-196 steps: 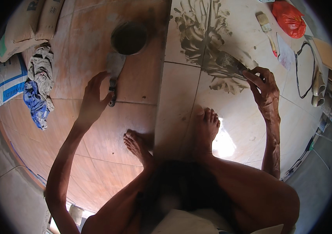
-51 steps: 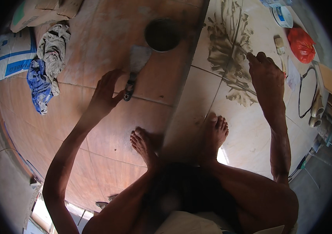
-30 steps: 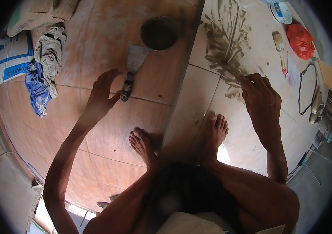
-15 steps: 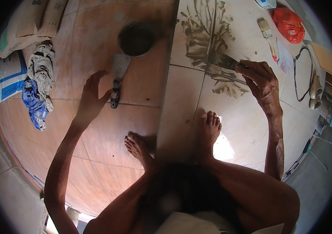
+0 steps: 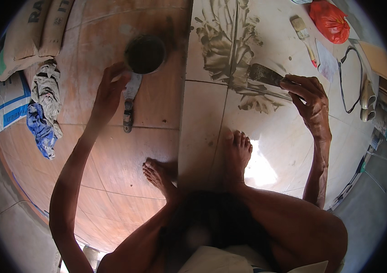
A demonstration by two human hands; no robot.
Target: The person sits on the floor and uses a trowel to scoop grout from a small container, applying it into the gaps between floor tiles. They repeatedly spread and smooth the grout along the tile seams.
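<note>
Right hand (image 5: 309, 96): grip closed around a scraper (image 5: 266, 75), its blade over grey paste (image 5: 218, 50) smeared across the pale tiles (image 5: 202, 113). Left hand (image 5: 110, 88): at the rim of a dark round container (image 5: 148, 73); from here I cannot tell whether its grip holds it. A second scraper (image 5: 129, 107) lies nearby on reddish tiles (image 5: 95, 50).

Smooth reddish-brown floor tiles (image 5: 111, 154) with a soft sheen and whitish, dusty patches meet smooth cream tiles (image 5: 202, 118). Wet-looking grey paste (image 5: 218, 52) lies across the cream in slick, ridged smears. A scraper (image 5: 265, 75) has a dark, dull metal blade, grimy and mottled; a putty knife (image 5: 130, 94) pairs a paler, filmed metal blade with a dark handle. The bucket (image 5: 145, 72) looks dark and matt. Nearby: a coarse-bristled brush (image 5: 303, 34), a glossy, crinkled red plastic bag (image 5: 329, 22), soft, rumpled cloth (image 5: 47, 88) and matt brown paper-like sacks (image 5: 27, 34).
</note>
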